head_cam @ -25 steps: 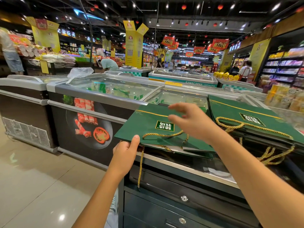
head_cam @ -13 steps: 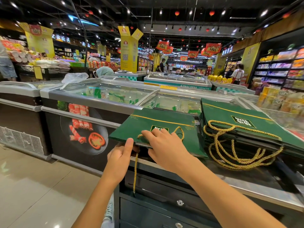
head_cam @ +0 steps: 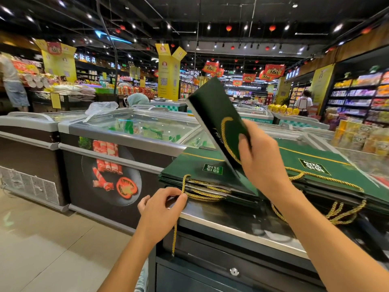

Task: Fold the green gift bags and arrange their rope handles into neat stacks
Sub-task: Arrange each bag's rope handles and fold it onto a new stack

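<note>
Rope handle (head_cam: 183,184) sits pinched in your left hand (head_cam: 162,207) at the near edge of the left bag stack (head_cam: 189,163) on the counter (head_cam: 221,220). Beyond, your right hand (head_cam: 263,163) grips one green bag (head_cam: 214,114), tilted up over that stack.

Top green bag (head_cam: 219,123) folded flat, raised, tilted above left stack (head_cam: 193,165), gold handle across face. Stack's gold rope handles (head_cam: 204,191) bunched at near edge, one strand (head_cam: 174,239) dangling over surface (head_cam: 231,224) edge. Right stack (head_cam: 328,163) flat, handles looped loosely.
</note>
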Demonstrator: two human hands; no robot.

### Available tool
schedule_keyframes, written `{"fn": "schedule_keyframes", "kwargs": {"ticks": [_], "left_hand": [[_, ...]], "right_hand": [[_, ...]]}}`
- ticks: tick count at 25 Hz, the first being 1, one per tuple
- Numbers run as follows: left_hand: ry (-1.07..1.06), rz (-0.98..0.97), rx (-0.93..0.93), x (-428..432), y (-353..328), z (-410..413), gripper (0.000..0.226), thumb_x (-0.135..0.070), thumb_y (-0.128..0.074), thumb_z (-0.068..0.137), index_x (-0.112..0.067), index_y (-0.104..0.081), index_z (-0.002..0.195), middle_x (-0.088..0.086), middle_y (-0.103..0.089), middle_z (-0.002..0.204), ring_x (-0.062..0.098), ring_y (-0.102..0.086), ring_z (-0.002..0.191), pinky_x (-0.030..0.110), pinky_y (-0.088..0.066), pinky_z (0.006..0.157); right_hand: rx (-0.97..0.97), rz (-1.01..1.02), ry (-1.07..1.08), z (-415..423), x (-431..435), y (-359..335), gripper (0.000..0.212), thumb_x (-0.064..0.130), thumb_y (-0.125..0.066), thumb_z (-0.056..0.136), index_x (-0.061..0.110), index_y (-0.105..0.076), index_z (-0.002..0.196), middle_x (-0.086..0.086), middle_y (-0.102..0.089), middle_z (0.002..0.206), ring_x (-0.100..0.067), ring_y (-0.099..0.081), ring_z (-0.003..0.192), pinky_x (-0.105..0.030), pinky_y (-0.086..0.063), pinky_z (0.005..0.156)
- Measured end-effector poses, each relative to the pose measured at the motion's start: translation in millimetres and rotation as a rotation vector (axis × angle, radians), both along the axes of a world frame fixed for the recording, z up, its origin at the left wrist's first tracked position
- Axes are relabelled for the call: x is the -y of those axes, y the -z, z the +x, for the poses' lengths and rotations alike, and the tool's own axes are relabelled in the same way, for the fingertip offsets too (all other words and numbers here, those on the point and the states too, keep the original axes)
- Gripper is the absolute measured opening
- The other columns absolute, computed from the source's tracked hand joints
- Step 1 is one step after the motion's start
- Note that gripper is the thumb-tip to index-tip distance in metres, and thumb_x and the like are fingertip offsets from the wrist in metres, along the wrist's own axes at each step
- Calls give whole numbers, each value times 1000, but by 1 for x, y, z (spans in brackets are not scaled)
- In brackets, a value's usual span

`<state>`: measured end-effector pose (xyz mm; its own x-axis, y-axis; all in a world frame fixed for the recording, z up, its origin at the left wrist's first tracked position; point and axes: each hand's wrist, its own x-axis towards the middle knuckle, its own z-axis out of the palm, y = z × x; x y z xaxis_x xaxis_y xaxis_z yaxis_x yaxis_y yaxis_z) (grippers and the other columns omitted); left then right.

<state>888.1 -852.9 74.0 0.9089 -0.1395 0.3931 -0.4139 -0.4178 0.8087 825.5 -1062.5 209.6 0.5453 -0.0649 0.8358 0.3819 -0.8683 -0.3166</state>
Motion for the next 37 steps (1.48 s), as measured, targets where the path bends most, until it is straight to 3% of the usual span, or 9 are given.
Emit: {"fn": "schedule_keyframes", "kwargs": {"ticks": [2, 5, 9, 13, 22, 28, 31, 34, 37], "left_hand": [[-28, 23, 61, 2, -8, -7, 22, -43, -62, 95, -39, -63, 117, -27, -62, 113, -10, -52, 108, 36, -20, 119], [58, -136, 54, 9, -21, -21, 31, -37, -64, 95, -30, -62, 124, -22, -64, 114, -3, -60, 108, 20, -46, 98], [380, -496, -472, 29, -30, -45, 35, -33, -62, 97, -12, -60, 126, 7, -73, 112, 20, -74, 97, 36, -60, 85], [433, -778, -415, 25, -31, -50, 32, -5, -56, 100, -14, -53, 130, 5, -73, 120, 30, -72, 106, 46, -62, 77], [260, -758, -461, -26, -31, -22, 28, -7, -45, 106, -14, -55, 130, 10, -71, 120, 24, -77, 86, 30, -62, 60], [127, -599, -462, -42, -21, -7, 22, -14, -43, 108, -21, -60, 119, 11, -70, 117, 25, -73, 91, 25, -59, 57], [88, -540, -437, -45, -20, -3, 25, -15, -41, 109, -28, -62, 113, 8, -72, 112, 22, -73, 84, 27, -58, 60], [31, -432, -389, -47, -21, 1, 24, -20, -43, 109, -26, -62, 121, 6, -73, 106, 21, -73, 77, 24, -57, 58], [-117, -93, -248, -54, -28, 12, 27, -29, -52, 104, -19, -61, 128, 1, -73, 103, 19, -71, 85, 32, -59, 70]], "right_hand": [[64, 183, -82, -4, 4, -6, 22, 9, -45, 106, 12, -60, 121, 6, -64, 86, -16, -58, 75, -32, -52, 66], [109, 616, -301, -10, -1, -9, 17, 13, -47, 105, 20, -63, 102, -9, -67, 88, -37, -61, 81, -56, -57, 73], [110, 1132, -530, -13, -23, 4, 16, 8, -46, 106, 15, -60, 105, -9, -74, 97, -25, -71, 82, -45, -62, 73], [-4, 1345, -694, -11, -32, 30, 21, 2, -47, 103, 15, -59, 115, -9, -74, 107, -22, -72, 92, -37, -62, 75], [-639, 1060, -350, -23, 9, 73, 19, 16, -64, 99, 1, -73, 104, -13, -76, 109, -23, -73, 103, -35, -60, 60], [-515, 359, 10, -26, 27, 71, 16, 27, -63, 97, 19, -76, 90, 5, -75, 81, -9, -70, 74, -38, -62, 69], [-352, 122, 30, -12, 28, 82, 15, 22, -63, 98, 22, -74, 108, 11, -72, 101, 2, -63, 92, -18, -51, 86], [-441, -43, 33, 8, 32, 101, 32, 23, -53, 103, 20, -64, 133, 4, -61, 137, -12, -52, 131, -31, -38, 114], [-569, -103, 67, 18, 35, 118, 42, 28, -39, 108, 24, -50, 148, 2, -43, 157, -16, -32, 149, -37, -19, 125]]}}
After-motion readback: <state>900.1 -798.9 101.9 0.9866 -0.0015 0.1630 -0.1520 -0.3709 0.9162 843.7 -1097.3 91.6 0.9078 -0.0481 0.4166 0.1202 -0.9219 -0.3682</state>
